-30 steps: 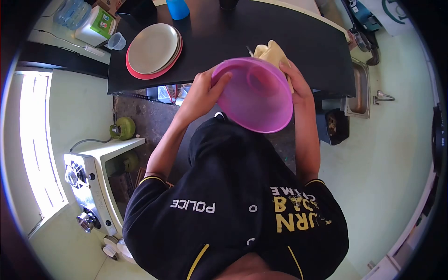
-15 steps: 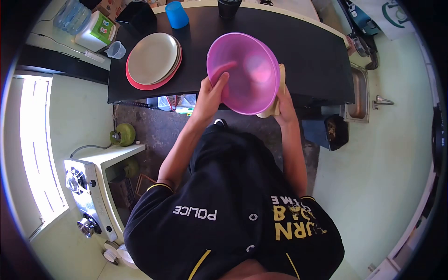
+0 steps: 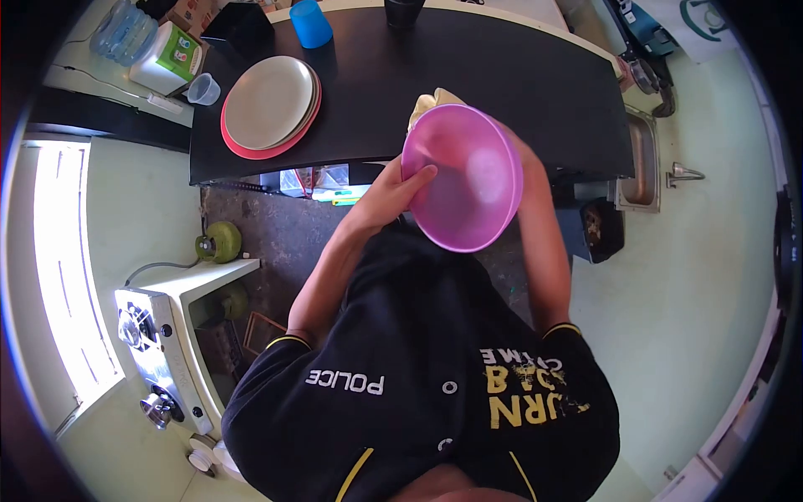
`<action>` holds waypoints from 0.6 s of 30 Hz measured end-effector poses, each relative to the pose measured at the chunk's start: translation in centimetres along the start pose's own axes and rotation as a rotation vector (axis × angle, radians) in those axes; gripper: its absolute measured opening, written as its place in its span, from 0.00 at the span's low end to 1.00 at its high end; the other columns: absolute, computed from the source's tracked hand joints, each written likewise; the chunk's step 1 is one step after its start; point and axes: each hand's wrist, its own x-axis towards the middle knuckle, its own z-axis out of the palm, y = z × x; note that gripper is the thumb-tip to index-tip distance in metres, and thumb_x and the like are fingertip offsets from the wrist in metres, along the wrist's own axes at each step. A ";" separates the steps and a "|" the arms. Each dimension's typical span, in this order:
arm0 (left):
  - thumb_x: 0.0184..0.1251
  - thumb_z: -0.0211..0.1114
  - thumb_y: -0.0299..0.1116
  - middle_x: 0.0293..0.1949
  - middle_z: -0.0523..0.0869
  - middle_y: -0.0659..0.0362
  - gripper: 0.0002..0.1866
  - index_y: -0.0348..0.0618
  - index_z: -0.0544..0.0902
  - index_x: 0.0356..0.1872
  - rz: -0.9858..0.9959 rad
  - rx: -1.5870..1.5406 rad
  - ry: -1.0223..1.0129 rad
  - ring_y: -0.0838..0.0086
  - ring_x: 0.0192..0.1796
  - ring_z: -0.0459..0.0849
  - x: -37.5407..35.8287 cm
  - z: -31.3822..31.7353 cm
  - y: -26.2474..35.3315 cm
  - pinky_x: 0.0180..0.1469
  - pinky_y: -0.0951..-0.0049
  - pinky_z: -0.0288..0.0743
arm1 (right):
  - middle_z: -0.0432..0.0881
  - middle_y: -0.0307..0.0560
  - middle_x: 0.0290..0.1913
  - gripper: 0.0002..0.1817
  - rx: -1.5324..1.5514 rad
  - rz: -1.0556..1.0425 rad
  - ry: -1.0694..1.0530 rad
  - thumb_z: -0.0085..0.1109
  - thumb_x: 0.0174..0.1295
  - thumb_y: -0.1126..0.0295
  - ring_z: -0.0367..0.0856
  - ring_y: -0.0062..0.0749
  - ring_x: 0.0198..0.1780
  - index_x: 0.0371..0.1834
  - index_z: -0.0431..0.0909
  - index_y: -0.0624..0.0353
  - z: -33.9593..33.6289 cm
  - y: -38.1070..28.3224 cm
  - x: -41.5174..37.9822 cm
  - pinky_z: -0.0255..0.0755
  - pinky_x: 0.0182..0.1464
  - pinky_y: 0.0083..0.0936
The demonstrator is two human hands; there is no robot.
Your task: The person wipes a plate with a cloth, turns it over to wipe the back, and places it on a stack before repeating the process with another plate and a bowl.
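Note:
A translucent pink-purple plastic bowl (image 3: 458, 205) is held up in front of my body, tilted so its inside faces me. My left hand (image 3: 391, 194) grips its left rim, thumb inside the wall and fingers behind. My right hand (image 3: 525, 157) reaches round the back of the bowl, which hides its fingers. A pale yellow cloth (image 3: 431, 102) shows above the bowl's far upper edge, pressed to its outside by my right hand.
On the black counter (image 3: 552, 92) stand stacked plates (image 3: 269, 102), a blue cup (image 3: 311, 23), a black cup (image 3: 403, 12) and a clear plastic cup (image 3: 203, 89). A sink (image 3: 640, 159) and a dark bin (image 3: 598, 230) are right; a gas stove (image 3: 159, 351) is left.
The bowl has come closer to my body and slightly right. The cloth has gone from the bowl's right side to its far upper edge, with my right hand now reaching behind.

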 end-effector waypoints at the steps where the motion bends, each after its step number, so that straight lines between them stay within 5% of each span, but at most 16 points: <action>1: 0.86 0.63 0.43 0.35 0.81 0.70 0.16 0.40 0.82 0.58 0.007 0.011 -0.012 0.89 0.35 0.78 -0.3 -0.1 0.3 0.33 0.83 0.71 | 0.83 0.48 0.66 0.29 -0.036 0.013 0.006 0.64 0.78 0.63 0.86 0.28 0.63 0.78 0.71 0.63 0.2 -0.7 0.3 0.83 0.63 0.28; 8: 0.86 0.64 0.42 0.33 0.78 0.72 0.13 0.43 0.83 0.51 0.078 0.068 0.074 0.90 0.33 0.74 -1.2 -1.5 0.9 0.32 0.83 0.66 | 0.86 0.48 0.62 0.29 -0.315 -0.212 0.122 0.67 0.75 0.63 0.88 0.29 0.59 0.75 0.73 0.65 1.0 -7.1 0.5 0.84 0.60 0.27; 11: 0.85 0.65 0.43 0.32 0.78 0.73 0.12 0.44 0.83 0.47 0.116 0.056 0.201 0.90 0.33 0.74 -1.0 -2.8 -0.4 0.32 0.83 0.65 | 0.87 0.47 0.60 0.27 -0.137 -0.333 0.163 0.66 0.76 0.62 0.89 0.29 0.56 0.73 0.75 0.64 -0.5 -8.9 -2.1 0.85 0.57 0.27; 15: 0.84 0.66 0.42 0.32 0.79 0.72 0.12 0.43 0.84 0.48 0.057 0.049 0.249 0.90 0.33 0.74 -2.1 -3.1 0.9 0.33 0.82 0.65 | 0.88 0.44 0.55 0.21 -0.086 -0.273 0.353 0.64 0.77 0.63 0.89 0.30 0.55 0.67 0.78 0.62 -1.0 -8.0 -3.2 0.84 0.59 0.27; 18: 0.85 0.65 0.43 0.34 0.82 0.70 0.14 0.42 0.83 0.52 0.037 0.051 0.071 0.89 0.33 0.76 -1.4 -3.5 -0.7 0.31 0.82 0.66 | 0.89 0.46 0.55 0.23 -0.106 -0.200 0.390 0.64 0.77 0.62 0.89 0.32 0.56 0.69 0.77 0.63 -2.4 -2.7 0.3 0.83 0.61 0.29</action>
